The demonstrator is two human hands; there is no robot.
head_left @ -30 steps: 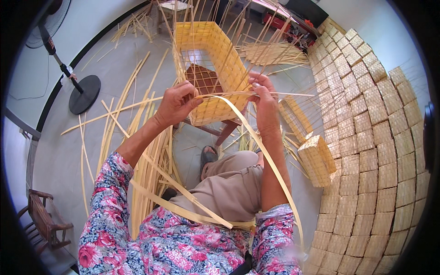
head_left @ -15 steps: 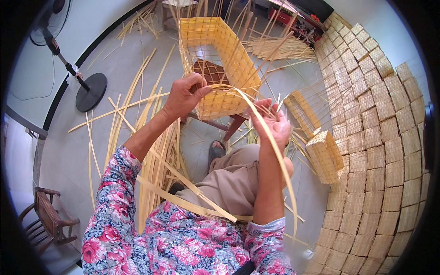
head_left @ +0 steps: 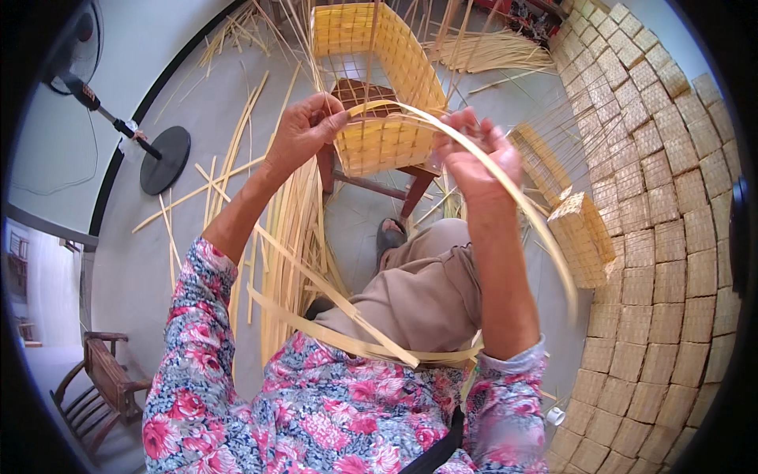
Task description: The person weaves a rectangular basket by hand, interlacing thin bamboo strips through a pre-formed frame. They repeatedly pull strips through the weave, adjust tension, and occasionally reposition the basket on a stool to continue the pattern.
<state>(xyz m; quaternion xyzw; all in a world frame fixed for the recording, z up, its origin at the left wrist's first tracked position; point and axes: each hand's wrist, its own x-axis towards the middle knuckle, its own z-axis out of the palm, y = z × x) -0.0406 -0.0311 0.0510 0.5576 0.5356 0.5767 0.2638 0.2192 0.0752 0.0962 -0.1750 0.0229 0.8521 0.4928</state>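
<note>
Strip [head_left: 507, 181] pinched in left hand [head_left: 304, 132] by near-left corner of basket [head_left: 383, 146]. Right hand [head_left: 478, 169] half open, crossed by strip; grip unclear.

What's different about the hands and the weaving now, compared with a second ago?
The right hand has stopped pinching by the yellow basket's near right side and opened. The pale strip's loose end has swung up and rightward in the picture. The left hand still pinches the strip by the near left corner.

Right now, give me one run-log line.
left hand: pinching pale strip | right hand: at strip, grip unclear | basket: woven, open-topped, between hands
</note>
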